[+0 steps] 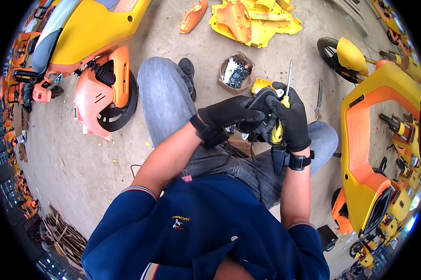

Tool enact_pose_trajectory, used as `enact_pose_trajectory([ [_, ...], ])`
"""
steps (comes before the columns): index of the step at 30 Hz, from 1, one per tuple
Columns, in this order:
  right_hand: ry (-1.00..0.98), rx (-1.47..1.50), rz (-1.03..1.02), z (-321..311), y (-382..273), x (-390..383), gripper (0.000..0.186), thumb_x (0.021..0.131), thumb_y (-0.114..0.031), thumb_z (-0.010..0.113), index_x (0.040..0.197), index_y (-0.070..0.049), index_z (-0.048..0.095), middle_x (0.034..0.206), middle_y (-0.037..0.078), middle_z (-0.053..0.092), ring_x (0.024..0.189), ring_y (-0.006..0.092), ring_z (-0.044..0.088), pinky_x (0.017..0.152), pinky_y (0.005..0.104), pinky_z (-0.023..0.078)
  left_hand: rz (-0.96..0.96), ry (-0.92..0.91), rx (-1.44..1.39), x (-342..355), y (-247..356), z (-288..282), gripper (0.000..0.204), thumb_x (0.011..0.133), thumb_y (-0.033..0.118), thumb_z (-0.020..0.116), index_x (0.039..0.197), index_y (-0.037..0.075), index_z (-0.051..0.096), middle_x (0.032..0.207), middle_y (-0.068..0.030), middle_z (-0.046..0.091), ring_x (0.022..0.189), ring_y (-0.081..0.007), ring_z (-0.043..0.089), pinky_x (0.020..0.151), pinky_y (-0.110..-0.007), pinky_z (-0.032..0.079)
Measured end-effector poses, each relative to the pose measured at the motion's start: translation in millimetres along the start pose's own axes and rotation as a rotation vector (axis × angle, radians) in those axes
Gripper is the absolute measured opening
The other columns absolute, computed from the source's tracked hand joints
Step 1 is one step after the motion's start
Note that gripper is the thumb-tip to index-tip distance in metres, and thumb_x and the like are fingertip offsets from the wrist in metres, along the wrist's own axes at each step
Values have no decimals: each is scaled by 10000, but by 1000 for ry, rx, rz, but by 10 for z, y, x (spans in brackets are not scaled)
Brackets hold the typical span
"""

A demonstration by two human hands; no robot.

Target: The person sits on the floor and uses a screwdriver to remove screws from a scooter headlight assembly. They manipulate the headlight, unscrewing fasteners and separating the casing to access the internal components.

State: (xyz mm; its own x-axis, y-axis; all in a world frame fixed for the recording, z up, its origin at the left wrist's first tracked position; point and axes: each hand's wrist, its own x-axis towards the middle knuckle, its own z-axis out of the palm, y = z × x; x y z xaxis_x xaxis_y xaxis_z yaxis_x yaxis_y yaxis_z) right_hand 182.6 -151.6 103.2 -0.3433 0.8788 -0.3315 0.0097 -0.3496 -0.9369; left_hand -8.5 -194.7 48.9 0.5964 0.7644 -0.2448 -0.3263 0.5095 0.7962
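Note:
My left hand [230, 114], in a black glove, is closed on the near left side of a black rounded part [256, 103] held above my lap. My right hand [292, 116], gloved too, wraps round a screwdriver [285, 101] with a yellow handle, its metal shaft pointing up and away from me. The right fingers also touch the black part's right side. Just beyond the black part shows a yellow plastic piece [262, 85]; whether they are joined cannot be told. Dark cables hang beneath the hands, and the part's underside is hidden.
A paper bag [237, 88] of small dark and white parts stands ahead on the floor. A wrench [319, 100] lies to the right. Yellow and orange body panels [262, 23] are piled farther off. Scooters flank me: one at left [98, 42], a yellow frame [355, 154] at right.

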Motion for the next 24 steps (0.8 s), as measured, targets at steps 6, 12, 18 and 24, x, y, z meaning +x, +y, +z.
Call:
enact_pose_trajectory([
  [6, 14, -10, -12, -7, 43, 16, 360, 874, -78, 678, 1219, -17, 594, 901, -26, 600, 699, 33, 532, 602, 187, 444, 46, 8, -100, 40, -68, 0, 468, 950, 211, 665, 1337, 0, 506, 1139, -46, 643, 946, -82, 609, 813, -238, 513],
  [12, -2, 13, 27, -10, 42, 38, 359, 876, -98, 680, 1217, -23, 596, 893, -23, 601, 690, 39, 532, 595, 191, 441, 23, 6, -143, 28, -19, 1, 476, 945, 204, 670, 1343, 4, 501, 1150, -49, 636, 961, -88, 614, 837, -247, 517],
  [18, -3, 12, 14, 15, 4, 49, 362, 891, -103, 672, 1234, -20, 594, 875, -2, 622, 651, 58, 546, 561, 208, 447, 101, 99, -42, 50, 28, 0, 466, 996, 244, 605, 1378, 7, 484, 1180, -67, 633, 1012, -106, 622, 868, -259, 519],
  [24, 13, -30, 19, -29, -21, 71, 378, 900, -118, 675, 1254, -16, 590, 862, 13, 635, 615, 71, 548, 541, 213, 447, 181, 218, -210, 97, -51, -61, 436, 1039, 385, 509, 1316, 52, 555, 1173, -18, 628, 1025, -76, 589, 881, -236, 487],
])
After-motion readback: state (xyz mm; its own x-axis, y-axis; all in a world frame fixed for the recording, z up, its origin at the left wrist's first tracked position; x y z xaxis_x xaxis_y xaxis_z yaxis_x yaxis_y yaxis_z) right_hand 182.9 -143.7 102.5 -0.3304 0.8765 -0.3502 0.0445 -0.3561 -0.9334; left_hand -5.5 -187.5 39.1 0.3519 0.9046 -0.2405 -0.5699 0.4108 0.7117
